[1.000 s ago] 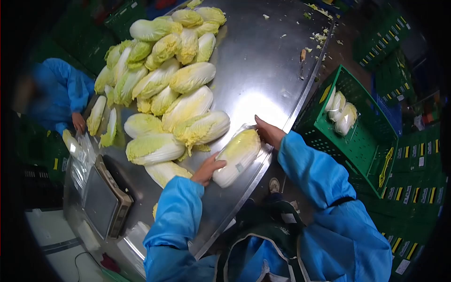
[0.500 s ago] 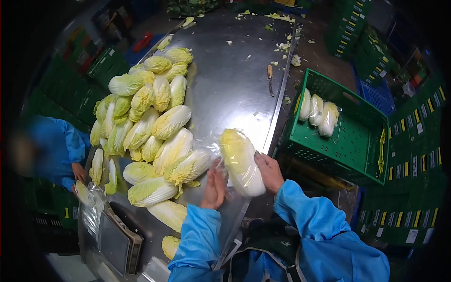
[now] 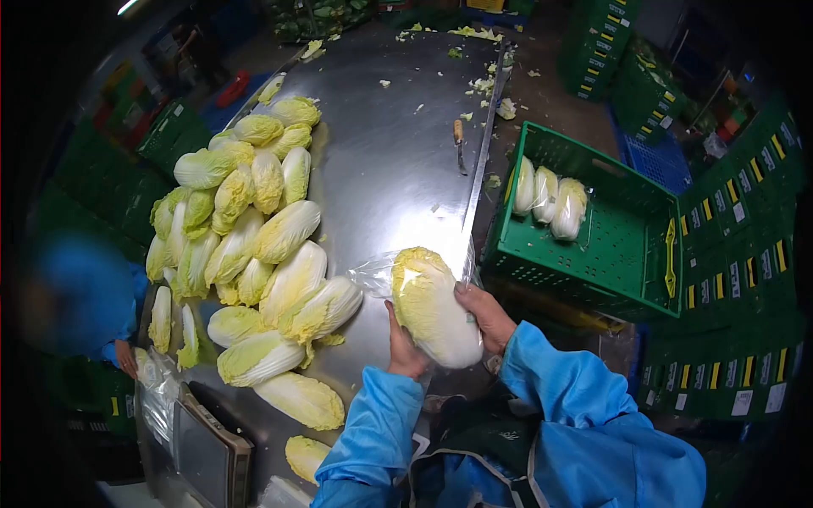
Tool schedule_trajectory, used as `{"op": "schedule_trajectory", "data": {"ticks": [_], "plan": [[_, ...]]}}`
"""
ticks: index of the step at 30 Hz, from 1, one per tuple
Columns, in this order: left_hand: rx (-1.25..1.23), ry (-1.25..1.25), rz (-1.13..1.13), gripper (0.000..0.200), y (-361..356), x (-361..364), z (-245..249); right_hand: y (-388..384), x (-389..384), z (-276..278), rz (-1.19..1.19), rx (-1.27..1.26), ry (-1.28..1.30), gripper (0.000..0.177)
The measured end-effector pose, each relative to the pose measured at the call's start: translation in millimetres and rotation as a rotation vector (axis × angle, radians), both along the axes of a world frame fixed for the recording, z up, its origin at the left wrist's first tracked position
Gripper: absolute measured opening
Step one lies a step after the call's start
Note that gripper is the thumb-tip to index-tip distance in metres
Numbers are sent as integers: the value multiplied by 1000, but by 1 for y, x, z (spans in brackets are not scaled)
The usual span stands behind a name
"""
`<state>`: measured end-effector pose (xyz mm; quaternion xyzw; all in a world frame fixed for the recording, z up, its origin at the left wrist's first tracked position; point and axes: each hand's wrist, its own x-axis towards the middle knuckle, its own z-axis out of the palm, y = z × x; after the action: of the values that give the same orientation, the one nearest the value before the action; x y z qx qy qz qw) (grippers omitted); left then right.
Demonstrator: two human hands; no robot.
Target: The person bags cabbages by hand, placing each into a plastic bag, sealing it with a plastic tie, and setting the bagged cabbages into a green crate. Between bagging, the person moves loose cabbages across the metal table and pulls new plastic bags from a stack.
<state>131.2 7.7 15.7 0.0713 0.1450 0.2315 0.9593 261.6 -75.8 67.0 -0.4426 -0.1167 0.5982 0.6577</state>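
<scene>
A napa cabbage [image 3: 434, 311] in clear plastic film is held in front of me, over the metal table's near edge. My right hand [image 3: 489, 317] grips its right side, thumb on top. My left hand [image 3: 406, 345] is closed against its lower left side, thumb up; its other fingers are partly hidden behind the cabbage. Loose plastic film [image 3: 373, 273] trails from the cabbage's upper left. Unwrapped napa cabbages [image 3: 279, 229] lie heaped to the left of my hands.
The green crate [image 3: 584, 284] at right holds several wrapped cabbages [image 3: 546, 199]. A wooden-handled knife [image 3: 459, 146] lies near the right edge of the metal table [image 3: 373, 127]. At lower left are a scale-like device [image 3: 207, 444], plastic bags [image 3: 158, 394] and a co-worker's hand [image 3: 125, 359].
The wrapped cabbage has tilted slightly and come a little nearer me. My left hand has moved right and in against it. The co-worker has leaned forward, and the whole view has shifted slightly.
</scene>
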Motion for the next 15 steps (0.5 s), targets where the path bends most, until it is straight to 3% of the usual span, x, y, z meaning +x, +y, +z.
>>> {"op": "schedule_trajectory", "data": {"ticks": [4,6,8,10,11,13,14,15], "plan": [[111,159,97,60,0,7,-6,-1,5,-2,-74,48,4,50],[469,526,470,48,-4,12,-4,0,19,-13,-11,0,202,50],[608,909,782,50,-1,30,13,2,31,-19,11,31,233,49],[1235,1234,889,55,-3,35,13,-1,51,-32,29,37,234,46],[1289,1060,819,50,0,43,2,-1,65,-40,30,28,214,44],[1022,853,533,40,-18,95,37,-10,101,-42,14,158,181,40],[1031,846,504,40,-22,124,48,-16,128,-53,-19,135,198,39],[1049,798,311,38,-24,150,57,-26,153,-62,-50,108,223,38]]}}
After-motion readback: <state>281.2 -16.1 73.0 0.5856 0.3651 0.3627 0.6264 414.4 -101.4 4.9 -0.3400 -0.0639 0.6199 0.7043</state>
